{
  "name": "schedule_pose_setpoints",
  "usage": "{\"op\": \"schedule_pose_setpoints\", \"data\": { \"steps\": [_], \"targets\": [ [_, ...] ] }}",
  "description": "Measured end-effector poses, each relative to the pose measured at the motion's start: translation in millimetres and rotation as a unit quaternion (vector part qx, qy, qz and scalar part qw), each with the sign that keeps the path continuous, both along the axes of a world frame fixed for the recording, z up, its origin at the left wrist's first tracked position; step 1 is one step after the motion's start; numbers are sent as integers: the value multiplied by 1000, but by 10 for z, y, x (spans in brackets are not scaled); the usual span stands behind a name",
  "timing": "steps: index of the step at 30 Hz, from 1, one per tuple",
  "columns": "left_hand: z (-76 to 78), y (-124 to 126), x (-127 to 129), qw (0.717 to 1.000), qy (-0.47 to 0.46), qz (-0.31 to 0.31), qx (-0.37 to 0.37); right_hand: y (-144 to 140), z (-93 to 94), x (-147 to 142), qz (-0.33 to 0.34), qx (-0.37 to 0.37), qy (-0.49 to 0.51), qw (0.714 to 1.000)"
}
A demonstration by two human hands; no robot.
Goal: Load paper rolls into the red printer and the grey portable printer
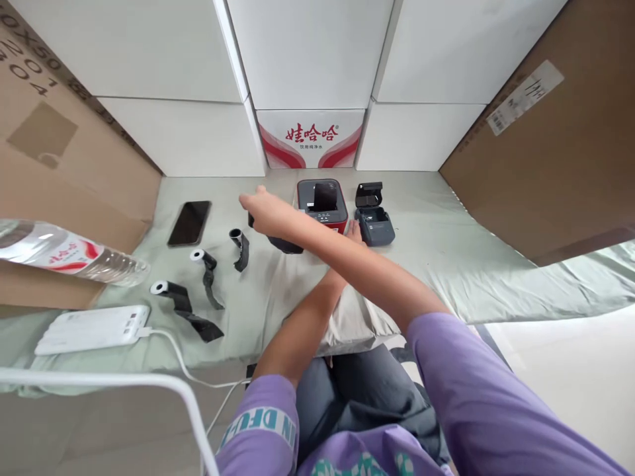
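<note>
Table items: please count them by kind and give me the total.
Printers: 2 (red-based, dark one with lid up)
Rolls with black strips: 3
Phone: 1
Power bank: 1
Bottle: 1
Black object under right hand: 1
Total: 9

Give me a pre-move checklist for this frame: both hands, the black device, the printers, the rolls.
1. Right hand on the black device: over its top; whether it grips, cannot tell.
2. Left hand visible: not ok, mostly hidden behind the right forearm, between the red printer and the grey printer.
3. Arms uncrossed: not ok, right forearm lies over left.
4. Grey printer lid open: ok, lid stands up.
5. Three rolls apart from the hands: ok, they lie left of the right hand.
</note>
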State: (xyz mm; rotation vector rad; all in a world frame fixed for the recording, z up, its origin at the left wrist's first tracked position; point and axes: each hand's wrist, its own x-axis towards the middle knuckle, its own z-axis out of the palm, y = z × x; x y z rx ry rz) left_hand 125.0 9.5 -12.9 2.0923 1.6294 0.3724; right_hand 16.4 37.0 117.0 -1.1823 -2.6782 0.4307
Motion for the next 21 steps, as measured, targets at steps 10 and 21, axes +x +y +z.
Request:
{"op": "schedule_pose_setpoints", "data": {
  "steps": [10,21],
  "targets": [
    [-116,27,38,999,-21,24,12,11,-406,-400,-46,-5,-85,995],
    [-14,-24,-1,999,1,20,31,-616,-207,-1132,141,-50,132,980]
  ]
}}
